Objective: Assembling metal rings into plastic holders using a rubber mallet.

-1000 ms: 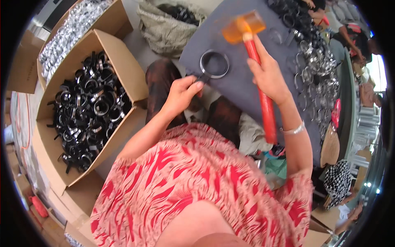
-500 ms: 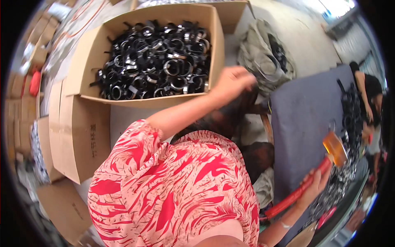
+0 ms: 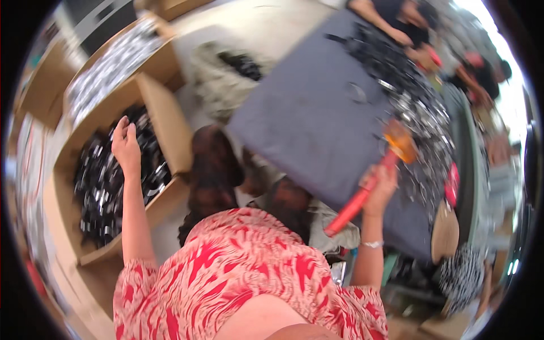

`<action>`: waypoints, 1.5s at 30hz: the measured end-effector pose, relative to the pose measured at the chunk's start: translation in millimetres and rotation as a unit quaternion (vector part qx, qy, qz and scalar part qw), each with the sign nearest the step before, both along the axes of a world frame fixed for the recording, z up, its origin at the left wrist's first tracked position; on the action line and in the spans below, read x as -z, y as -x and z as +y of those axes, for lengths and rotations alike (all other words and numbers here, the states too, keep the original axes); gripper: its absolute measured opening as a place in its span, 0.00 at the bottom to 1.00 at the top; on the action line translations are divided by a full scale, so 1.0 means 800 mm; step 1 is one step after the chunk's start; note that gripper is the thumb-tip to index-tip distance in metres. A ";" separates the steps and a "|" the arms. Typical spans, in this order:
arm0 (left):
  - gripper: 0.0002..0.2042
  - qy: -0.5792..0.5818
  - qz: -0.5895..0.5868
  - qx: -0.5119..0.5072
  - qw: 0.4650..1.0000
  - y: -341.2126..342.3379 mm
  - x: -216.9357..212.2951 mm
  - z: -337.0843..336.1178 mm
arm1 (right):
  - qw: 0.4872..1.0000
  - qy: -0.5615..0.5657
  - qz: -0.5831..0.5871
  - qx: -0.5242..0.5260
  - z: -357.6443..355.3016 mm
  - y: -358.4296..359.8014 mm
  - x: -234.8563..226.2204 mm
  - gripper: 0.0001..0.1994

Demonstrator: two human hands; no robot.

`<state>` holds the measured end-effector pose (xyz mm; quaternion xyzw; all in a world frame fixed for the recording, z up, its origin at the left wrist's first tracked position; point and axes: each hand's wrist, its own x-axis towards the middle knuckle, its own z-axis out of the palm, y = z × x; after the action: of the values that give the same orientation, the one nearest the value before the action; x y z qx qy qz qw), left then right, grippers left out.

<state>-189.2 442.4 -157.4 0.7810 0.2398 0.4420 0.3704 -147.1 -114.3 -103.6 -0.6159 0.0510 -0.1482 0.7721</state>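
My left hand (image 3: pixel 127 148) is raised over an open cardboard box (image 3: pixel 165 127), its fingers apart and nothing in them. Black straps with shiny metal rings (image 3: pixel 99 192) fill the box, blurred by motion. My right hand (image 3: pixel 381 186) is wrapped round the red handle of a mallet (image 3: pixel 356 208). Its translucent amber head points away from me, above the near right part of a grey-blue covered table (image 3: pixel 300 124). Beyond the head lies a heap of loose metal rings (image 3: pixel 422 127). A single ring (image 3: pixel 357 92) rests apart on the cover.
Another box, full of silvery parts (image 3: pixel 116 59), stands behind the first. A pale sack (image 3: pixel 218 79) with black pieces sits between the boxes and the table. Black straps (image 3: pixel 374 59) lie along the table's far side, where a co-worker's arm (image 3: pixel 382 21) reaches in.
The view has swung to the right. My left hand has gone from near the box's right side to above its contents, its curled fingers now spread. My right hand keeps hold of the mallet.
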 end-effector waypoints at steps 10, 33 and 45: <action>0.14 -0.049 0.049 0.578 0.813 -0.277 -0.151 -0.491 | 0.999 -0.016 -0.005 0.043 -0.014 0.010 -0.007 0.28; 0.09 0.253 0.193 0.563 0.763 -0.116 -0.116 -0.297 | 0.998 0.053 0.008 0.009 -0.012 0.009 -0.008 0.26; 0.14 0.383 0.094 0.586 0.708 -0.038 0.019 -0.272 | 0.893 0.387 0.001 -0.230 0.113 0.014 -0.132 0.30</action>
<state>-159.2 224.9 -172.3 0.5935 -0.0835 -0.0690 0.7975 -158.0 -24.3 2.3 -0.8606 -0.1531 0.0259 0.4850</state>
